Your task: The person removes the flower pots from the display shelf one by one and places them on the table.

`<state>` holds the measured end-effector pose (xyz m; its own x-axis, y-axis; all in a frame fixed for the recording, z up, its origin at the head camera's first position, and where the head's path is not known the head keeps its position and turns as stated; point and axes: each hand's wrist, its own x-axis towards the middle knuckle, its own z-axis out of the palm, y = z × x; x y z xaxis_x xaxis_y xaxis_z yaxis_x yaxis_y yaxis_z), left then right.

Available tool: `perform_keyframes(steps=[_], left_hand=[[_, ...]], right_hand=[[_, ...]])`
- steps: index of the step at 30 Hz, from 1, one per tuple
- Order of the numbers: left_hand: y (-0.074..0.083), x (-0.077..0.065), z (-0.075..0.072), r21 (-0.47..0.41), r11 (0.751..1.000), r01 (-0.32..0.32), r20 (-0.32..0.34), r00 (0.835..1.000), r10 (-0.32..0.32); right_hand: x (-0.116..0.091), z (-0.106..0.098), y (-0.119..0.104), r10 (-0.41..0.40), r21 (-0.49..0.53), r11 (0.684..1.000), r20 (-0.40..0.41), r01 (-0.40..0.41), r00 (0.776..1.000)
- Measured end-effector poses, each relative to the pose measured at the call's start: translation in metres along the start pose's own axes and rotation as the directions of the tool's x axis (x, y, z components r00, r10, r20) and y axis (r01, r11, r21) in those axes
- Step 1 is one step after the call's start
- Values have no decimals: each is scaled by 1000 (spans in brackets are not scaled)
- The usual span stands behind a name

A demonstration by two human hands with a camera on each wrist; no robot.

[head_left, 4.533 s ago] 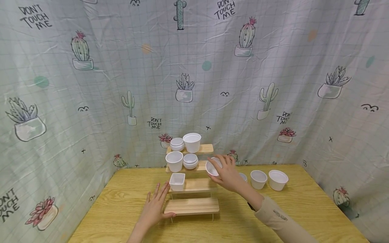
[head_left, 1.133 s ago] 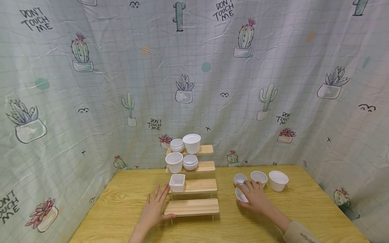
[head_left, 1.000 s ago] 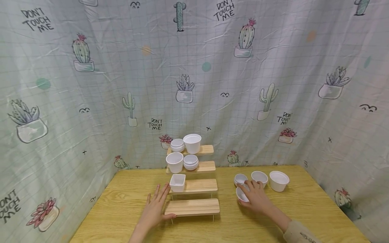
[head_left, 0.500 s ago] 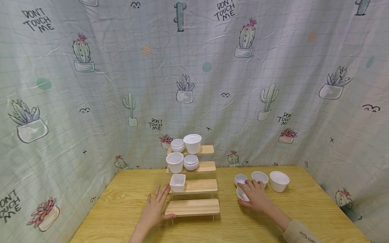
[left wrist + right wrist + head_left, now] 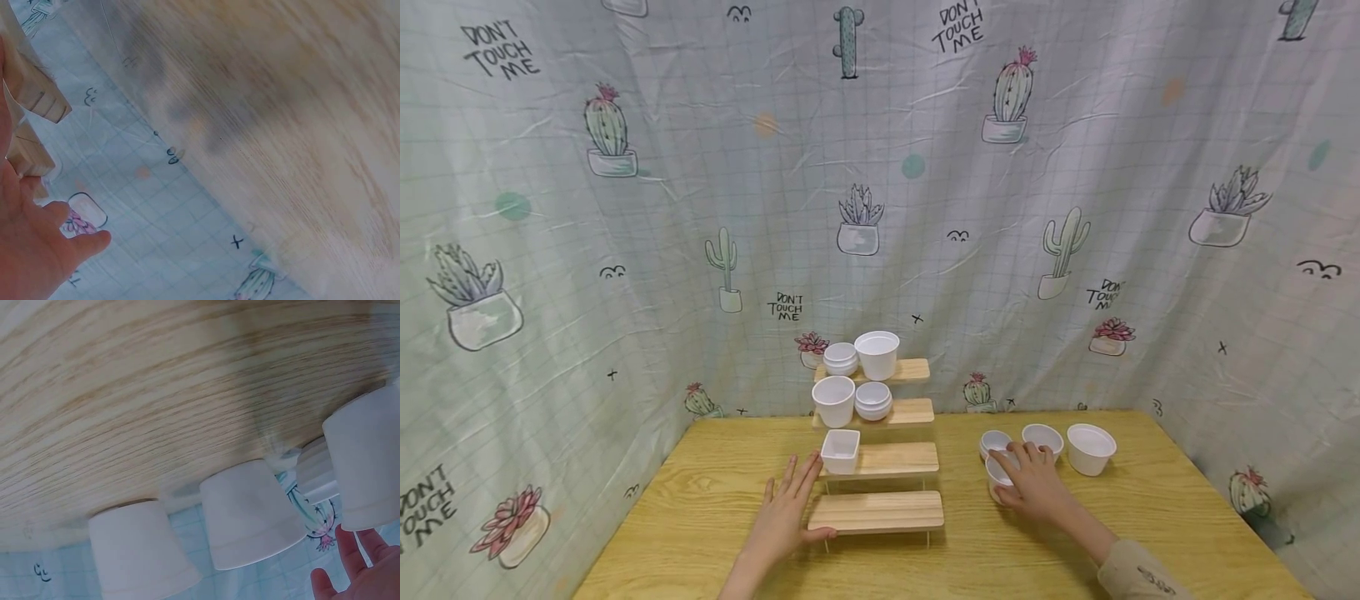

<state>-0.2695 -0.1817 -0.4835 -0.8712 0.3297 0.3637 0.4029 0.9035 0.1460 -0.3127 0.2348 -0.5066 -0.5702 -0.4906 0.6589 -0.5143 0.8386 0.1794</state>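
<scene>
My right hand [image 5: 1037,483] grips a round white plant pot [image 5: 997,478] on the table, thumb on its near side and fingers over its rim. In the right wrist view, fingertips [image 5: 350,540] meet the rim of that pot [image 5: 369,456]. My left hand [image 5: 781,512] lies with straight, spread fingers along the left side of a four-step wooden stand [image 5: 880,510]. Its forefinger is right by a small square white pot [image 5: 840,451] on the second step up; the thumb touches the lowest step.
Round white pots [image 5: 833,402] stand in pairs on the upper two steps. Behind my right hand are a small ribbed pot [image 5: 995,442], a round pot [image 5: 1041,435] and a wider-rimmed pot [image 5: 1091,450]. A cactus-print curtain [image 5: 880,275] hangs behind the wooden table [image 5: 715,467].
My right hand has brought the round pot from beside the stand to the right, down onto the table. In the last half second the pot has tipped more upright. The left hand stayed put.
</scene>
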Motion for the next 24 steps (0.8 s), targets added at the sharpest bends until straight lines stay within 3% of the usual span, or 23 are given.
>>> perform_keyframes(steps=[14, 24], left_hand=[[0, 1, 1, -14, 1000, -1, -3, 1000, 0], [0, 2, 0, -32, 999, 8, 5, 1000, -8]], right_hand=[[-2, 1, 2, -18, -5, 1000, -16, 18, 1000], [5, -15, -9, -14, -1, 1000, 11, 14, 1000]])
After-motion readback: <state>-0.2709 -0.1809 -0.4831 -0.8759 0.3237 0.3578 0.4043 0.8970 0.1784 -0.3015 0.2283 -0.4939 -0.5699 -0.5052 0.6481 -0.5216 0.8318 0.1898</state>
